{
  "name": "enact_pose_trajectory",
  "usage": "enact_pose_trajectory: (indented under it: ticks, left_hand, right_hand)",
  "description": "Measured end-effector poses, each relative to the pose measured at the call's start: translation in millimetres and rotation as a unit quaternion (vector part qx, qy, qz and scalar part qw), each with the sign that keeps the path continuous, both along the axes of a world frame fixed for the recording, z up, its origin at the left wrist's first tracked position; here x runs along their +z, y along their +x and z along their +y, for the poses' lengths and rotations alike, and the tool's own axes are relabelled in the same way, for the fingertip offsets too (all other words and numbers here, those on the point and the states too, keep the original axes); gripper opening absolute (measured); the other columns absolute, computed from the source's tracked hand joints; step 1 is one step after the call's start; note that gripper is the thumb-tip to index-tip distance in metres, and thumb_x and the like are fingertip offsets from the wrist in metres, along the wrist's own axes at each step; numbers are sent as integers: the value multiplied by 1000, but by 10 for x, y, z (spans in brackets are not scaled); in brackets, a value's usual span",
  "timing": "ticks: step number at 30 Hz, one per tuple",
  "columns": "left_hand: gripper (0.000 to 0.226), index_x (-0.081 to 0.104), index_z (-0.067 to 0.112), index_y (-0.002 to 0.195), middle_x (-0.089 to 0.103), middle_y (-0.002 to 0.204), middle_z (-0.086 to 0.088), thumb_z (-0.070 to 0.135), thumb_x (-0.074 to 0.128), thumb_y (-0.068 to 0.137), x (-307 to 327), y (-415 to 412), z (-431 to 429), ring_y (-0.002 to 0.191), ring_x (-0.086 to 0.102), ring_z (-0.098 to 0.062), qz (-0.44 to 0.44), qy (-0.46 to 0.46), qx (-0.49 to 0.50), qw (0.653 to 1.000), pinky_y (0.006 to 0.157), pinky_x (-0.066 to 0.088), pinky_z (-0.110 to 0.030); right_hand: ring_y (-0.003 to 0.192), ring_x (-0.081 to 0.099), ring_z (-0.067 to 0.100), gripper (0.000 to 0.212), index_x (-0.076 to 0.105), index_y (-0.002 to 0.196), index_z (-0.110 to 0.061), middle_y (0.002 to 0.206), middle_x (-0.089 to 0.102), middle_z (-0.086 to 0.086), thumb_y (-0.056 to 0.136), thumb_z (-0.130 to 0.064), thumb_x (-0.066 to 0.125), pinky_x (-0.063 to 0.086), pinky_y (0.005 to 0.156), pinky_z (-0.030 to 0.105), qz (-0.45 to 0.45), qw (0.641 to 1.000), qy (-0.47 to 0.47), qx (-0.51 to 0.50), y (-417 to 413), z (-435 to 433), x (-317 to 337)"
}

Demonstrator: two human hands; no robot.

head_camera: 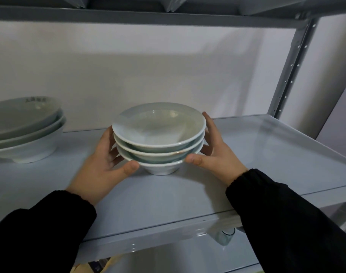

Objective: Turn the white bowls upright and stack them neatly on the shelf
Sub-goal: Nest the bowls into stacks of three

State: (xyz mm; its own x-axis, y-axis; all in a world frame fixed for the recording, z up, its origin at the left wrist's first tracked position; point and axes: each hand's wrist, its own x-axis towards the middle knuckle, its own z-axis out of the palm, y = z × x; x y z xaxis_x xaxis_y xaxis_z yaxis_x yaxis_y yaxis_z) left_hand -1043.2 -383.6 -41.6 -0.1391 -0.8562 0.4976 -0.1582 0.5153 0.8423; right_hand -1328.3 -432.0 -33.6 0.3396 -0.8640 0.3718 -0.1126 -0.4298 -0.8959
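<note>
A stack of three white bowls [158,134] stands upright, nested, in the middle of the grey shelf [266,154]. My left hand [107,166] cups the stack's left side, thumb against the bottom bowl's rim. My right hand [213,152] cups the right side, thumb on the same rim and fingers behind the upper bowls. The stack's foot rests on the shelf surface. Black sleeves cover both forearms.
A second stack of three larger white bowls [24,131] stands upright at the shelf's far left, partly cut off. A perforated metal upright [292,66] rises at the back right. Another shelf board runs overhead. A lower shelf level shows beneath the front edge.
</note>
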Motion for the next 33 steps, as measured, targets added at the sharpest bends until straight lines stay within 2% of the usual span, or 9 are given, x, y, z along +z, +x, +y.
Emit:
enact_pose_trajectory:
  ticks: [5,9,12,15,21,26,30,33]
  left_hand:
    - [101,25,23,154,44,152,6,37,81,71,2,4,5,138,46,-15,-1,2,1,1000,109,42,-29]
    - [105,26,22,154,43,153,2,49,83,70,14,5,3,138,46,-17,-11,1,0,1000,111,41,-33]
    - [102,27,22,154,43,153,0,44,83,71,8,10,-3,138,47,-18,-10,-1,3,1000,111,40,-37]
    - [106,28,24,153,43,153,1,54,84,69,26,9,10,138,47,-18,-10,-1,2,1000,111,41,-35]
    - [93,26,28,154,44,153,8,36,75,75,33,-6,21,137,47,-12,-15,5,-7,1000,103,43,-19]
    - [91,25,32,154,46,151,12,35,72,77,32,-5,24,135,48,-9,-14,14,-15,1000,100,44,-16]
    - [86,25,33,154,49,149,14,23,71,82,15,2,15,134,50,-8,-20,17,-3,1000,98,44,-14]
    - [90,24,38,153,49,147,17,38,73,77,31,4,32,132,51,-4,-28,20,6,999,95,45,-12]
  right_hand:
    - [137,36,-9,121,10,155,-49,150,35,-34,62,-47,89,36,116,39,3,1000,4,5,-8,-7,-3]
    - [137,33,-13,120,9,157,-43,151,34,-33,65,-42,88,34,118,40,5,1000,-2,-1,-3,-2,0]
    - [137,36,-11,120,9,156,-45,150,35,-35,66,-41,88,35,117,40,6,1000,-1,-1,-5,-8,-3]
    - [137,38,-6,120,9,155,-47,148,36,-36,65,-43,88,36,116,37,8,1000,0,-2,-12,-6,-5]
    - [138,37,-6,120,9,156,-44,148,37,-36,66,-41,87,35,117,38,4,1000,-2,-3,-5,1,2]
    - [139,35,-6,120,8,157,-42,151,35,-32,67,-39,88,34,118,40,6,1000,2,-7,-7,-10,-5]
    - [139,36,-6,118,8,157,-41,149,36,-35,70,-33,88,34,118,40,6,1000,2,-6,-10,-22,-16]
    - [137,37,-9,119,9,157,-43,148,36,-35,68,-36,88,36,117,39,7,1000,2,-8,-12,-29,-24]
